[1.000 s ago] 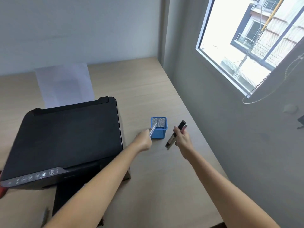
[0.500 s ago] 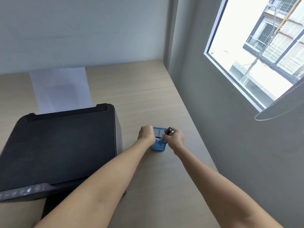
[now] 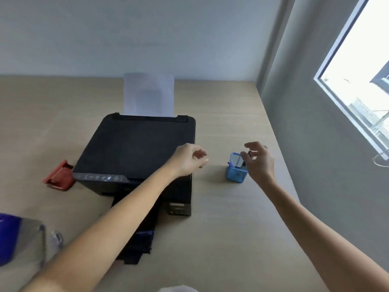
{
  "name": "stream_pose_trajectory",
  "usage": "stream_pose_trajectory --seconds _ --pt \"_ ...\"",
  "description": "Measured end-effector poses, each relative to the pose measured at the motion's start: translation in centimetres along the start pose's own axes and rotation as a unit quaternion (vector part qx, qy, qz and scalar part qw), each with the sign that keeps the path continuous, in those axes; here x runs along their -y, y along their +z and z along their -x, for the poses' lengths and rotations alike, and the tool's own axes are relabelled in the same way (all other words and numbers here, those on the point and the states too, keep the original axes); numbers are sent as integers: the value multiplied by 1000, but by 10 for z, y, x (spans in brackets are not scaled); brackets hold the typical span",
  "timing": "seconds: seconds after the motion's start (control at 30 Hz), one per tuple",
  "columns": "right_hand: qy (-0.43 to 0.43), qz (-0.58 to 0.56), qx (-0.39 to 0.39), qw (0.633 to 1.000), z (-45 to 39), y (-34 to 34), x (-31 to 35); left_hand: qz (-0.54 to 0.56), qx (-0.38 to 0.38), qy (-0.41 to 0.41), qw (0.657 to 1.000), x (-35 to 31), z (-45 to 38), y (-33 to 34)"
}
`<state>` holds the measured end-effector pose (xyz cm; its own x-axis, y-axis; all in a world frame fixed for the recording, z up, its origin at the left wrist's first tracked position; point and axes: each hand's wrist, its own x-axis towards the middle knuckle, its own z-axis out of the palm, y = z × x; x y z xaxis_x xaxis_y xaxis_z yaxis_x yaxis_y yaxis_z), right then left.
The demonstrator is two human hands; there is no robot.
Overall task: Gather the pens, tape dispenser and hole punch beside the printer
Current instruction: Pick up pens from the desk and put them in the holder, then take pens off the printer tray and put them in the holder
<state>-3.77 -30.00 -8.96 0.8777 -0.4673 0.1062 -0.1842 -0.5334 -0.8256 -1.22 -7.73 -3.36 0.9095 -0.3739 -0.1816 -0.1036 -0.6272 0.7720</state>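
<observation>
Finishing pen step — pens sit in blue mesh holder, frame centre-right; right hand fingers apart, left hand loosely curled, empty. Next — red hole punch, left of printer.

A white sheet of paper stands up toward the desk's far edge, and a window is set in the right-hand wall.

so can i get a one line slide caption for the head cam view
Both hands, left and right, hover empty over the desk; pens sit in a blue mesh cup beside the printer.
</observation>
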Motion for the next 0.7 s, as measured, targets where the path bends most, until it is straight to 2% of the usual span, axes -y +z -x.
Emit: stream_pose_trajectory --seconds 0.07,0.2,0.27,0.33,0.5,0.7 --pt "-46 -14 17 999 30 7 18 43 11 -29 999 28 41 -35" --pt "-185 -11 74 980 103 33 34 8 -2 -128 992 118 101 -82" --pt "-248 6 129 960 136 56 35 -24 -11 -173 985 168 120 -89" --pt "-271 30 200 941 165 84 32 -48 -14 -197 979 211 130 -85" --pt "-232 121 332 906 219 165 28 -99 -31 -178 979 273 121 -59" --pt "-149 235 351 894 236 218 37 -157 41 -104 981 298 99 -50"
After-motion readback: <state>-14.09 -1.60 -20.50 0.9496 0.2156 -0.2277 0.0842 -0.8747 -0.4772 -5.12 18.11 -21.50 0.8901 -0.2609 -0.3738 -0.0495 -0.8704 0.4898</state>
